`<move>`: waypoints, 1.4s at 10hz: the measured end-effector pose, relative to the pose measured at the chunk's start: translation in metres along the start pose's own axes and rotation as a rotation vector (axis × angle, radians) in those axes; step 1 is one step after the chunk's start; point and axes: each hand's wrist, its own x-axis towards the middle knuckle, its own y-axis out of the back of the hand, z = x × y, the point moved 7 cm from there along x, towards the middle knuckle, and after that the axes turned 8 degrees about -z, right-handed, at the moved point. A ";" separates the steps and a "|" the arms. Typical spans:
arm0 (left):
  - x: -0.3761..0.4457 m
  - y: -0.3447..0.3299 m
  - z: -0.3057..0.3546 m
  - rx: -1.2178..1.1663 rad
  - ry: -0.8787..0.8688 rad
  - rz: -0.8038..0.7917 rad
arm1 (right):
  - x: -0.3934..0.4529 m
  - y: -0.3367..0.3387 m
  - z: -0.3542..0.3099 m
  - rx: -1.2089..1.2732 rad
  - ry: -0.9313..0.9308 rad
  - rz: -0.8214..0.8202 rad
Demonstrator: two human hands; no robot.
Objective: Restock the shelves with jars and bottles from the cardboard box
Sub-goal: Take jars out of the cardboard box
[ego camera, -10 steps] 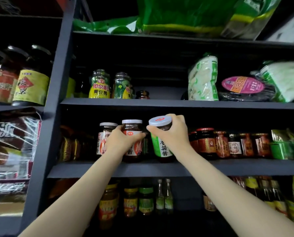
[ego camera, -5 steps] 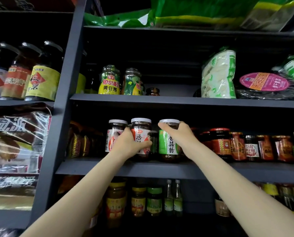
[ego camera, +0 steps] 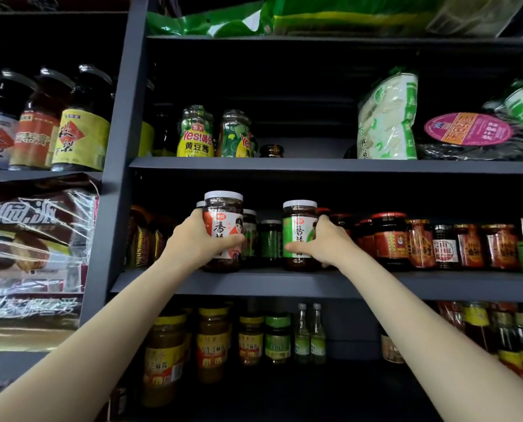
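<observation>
Both arms reach up to the middle shelf (ego camera: 284, 283) of a dark grey rack. My left hand (ego camera: 193, 243) grips a white-lidded jar with a red and white label (ego camera: 223, 229), standing at the shelf's front edge. My right hand (ego camera: 324, 245) grips a white-lidded jar with a green label (ego camera: 298, 236), upright on the same shelf a little to the right. More white-lidded jars (ego camera: 249, 236) stand behind and between the two. The cardboard box is out of view.
Red-lidded sauce jars (ego camera: 389, 239) fill the shelf to the right. Green and yellow jars (ego camera: 196, 132) and bagged goods (ego camera: 386, 117) sit on the shelf above. Sesame paste jars (ego camera: 211, 345) and small bottles (ego camera: 309, 333) stand below. Dark bottles (ego camera: 80, 123) and wrapped packs occupy the left rack.
The green-label jar came down from a tilt onto the shelf and my right hand slid from its lid to its side. My left hand drew the red-label jar forward. The view tilted upward.
</observation>
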 end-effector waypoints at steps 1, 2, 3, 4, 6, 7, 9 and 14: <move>-0.001 -0.001 0.000 -0.010 -0.013 -0.017 | -0.002 -0.004 -0.002 0.020 0.008 -0.017; -0.003 -0.003 -0.002 -0.014 -0.003 -0.021 | -0.002 -0.005 -0.008 0.066 0.008 -0.031; -0.006 -0.005 -0.001 0.002 0.005 0.007 | 0.004 -0.011 -0.019 -0.016 -0.017 -0.025; -0.011 -0.006 0.002 0.037 -0.005 0.051 | 0.013 -0.022 -0.024 -0.040 -0.035 -0.036; -0.014 -0.006 -0.003 0.066 -0.053 -0.020 | -0.002 -0.019 -0.030 -0.162 0.132 0.034; -0.015 -0.006 -0.005 0.014 -0.064 -0.080 | -0.008 -0.035 -0.032 -0.271 0.167 -0.132; -0.015 -0.005 -0.006 0.003 -0.074 -0.081 | -0.006 -0.045 -0.039 -0.493 0.096 -0.299; -0.012 -0.005 -0.010 -0.001 -0.091 -0.088 | 0.031 -0.073 -0.027 -0.525 -0.100 -0.432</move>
